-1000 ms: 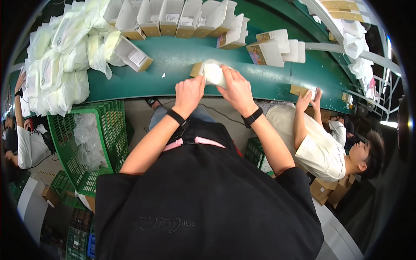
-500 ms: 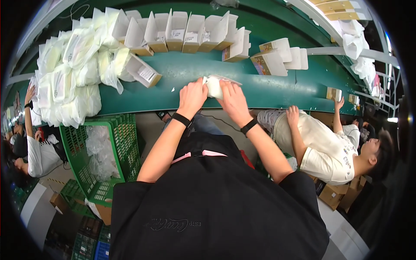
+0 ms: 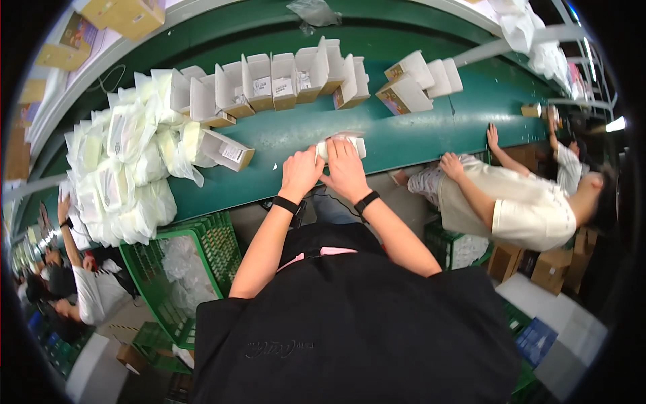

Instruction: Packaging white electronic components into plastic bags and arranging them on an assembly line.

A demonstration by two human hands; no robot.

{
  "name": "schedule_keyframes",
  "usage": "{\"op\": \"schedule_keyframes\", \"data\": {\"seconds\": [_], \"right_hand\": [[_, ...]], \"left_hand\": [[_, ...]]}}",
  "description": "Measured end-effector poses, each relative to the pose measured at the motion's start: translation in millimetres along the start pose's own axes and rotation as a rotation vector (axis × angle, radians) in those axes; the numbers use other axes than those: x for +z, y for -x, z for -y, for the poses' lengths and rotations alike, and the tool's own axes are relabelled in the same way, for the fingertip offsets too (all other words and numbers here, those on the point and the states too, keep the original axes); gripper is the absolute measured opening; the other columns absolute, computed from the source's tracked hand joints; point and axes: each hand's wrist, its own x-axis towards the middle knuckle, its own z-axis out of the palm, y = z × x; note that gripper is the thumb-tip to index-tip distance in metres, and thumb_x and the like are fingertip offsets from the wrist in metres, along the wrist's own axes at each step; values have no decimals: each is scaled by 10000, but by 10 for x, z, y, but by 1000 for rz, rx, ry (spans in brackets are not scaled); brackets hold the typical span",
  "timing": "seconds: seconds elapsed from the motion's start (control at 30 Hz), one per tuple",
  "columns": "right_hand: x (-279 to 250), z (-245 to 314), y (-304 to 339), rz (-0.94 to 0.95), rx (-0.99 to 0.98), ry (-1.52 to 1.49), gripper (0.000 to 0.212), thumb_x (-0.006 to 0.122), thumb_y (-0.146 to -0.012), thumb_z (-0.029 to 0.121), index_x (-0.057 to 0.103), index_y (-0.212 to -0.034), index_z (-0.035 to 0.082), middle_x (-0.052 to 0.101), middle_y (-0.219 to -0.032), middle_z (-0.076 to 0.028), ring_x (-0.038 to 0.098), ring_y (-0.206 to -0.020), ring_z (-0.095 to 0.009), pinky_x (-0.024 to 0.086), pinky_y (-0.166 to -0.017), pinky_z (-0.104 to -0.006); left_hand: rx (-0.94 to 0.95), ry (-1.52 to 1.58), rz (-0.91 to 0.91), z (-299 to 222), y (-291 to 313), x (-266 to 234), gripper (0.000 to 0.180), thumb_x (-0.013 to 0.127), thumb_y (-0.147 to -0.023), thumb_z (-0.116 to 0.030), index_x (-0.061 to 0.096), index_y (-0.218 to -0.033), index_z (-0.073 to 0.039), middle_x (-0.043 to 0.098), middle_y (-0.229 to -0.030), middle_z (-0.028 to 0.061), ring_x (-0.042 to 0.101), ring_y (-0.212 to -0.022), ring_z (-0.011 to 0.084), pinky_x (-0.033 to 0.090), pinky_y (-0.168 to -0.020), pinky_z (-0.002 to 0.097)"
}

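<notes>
My left hand (image 3: 301,174) and my right hand (image 3: 346,174) are close together near the belt's front edge, around a small carton (image 3: 361,147) with white inner flaps. The left fingers close on the carton's left end. My right fingers are bent over its top and cover most of it, so what lies inside is hidden. A tan carton with a white inside (image 3: 229,151) lies tilted to the left of my hands. Beyond them, a row of upright open cartons (image 3: 284,84) holds small white printed pieces.
Bagged pale items (image 3: 124,168) are heaped at the left of the green belt (image 3: 417,141). More open cartons (image 3: 407,94) stand at the right. A green crate (image 3: 182,236) with clear plastic bags stands below the left edge. Co-workers are on both sides.
The white bagged item seen between my hands is now mostly covered. My right hand has moved left and over the carton, closer to my left hand. The whole view has shifted.
</notes>
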Motion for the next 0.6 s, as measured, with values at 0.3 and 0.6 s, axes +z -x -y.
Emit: {"op": "schedule_keyframes", "data": {"seconds": [0.3, 0.6], "right_hand": [[-226, -227, 81, 127, -151, -288, 516, 721, -860, 257, 610, -1285, -14, 659, -1239, -228, 685, -1064, -371, 512, -1028, -482], [-159, -213, 145, -115, -50, -8, 545, 723, -870, 185, 575, -1357, -8, 580, -1384, -227, 550, -1309, -400, 462, -1100, -469]], "left_hand": [[7, 15, -26, 137, 104, 149, 385, 575, -941, -310, 717, -869, 40, 700, -827, 297, 683, -817, 510, 549, -772, 587], [-63, 354, 155, 314, -198, 365, 350, 621, -909, -275, 727, -929, 58, 719, -852, 281, 716, -845, 458, 561, -770, 520]]}}
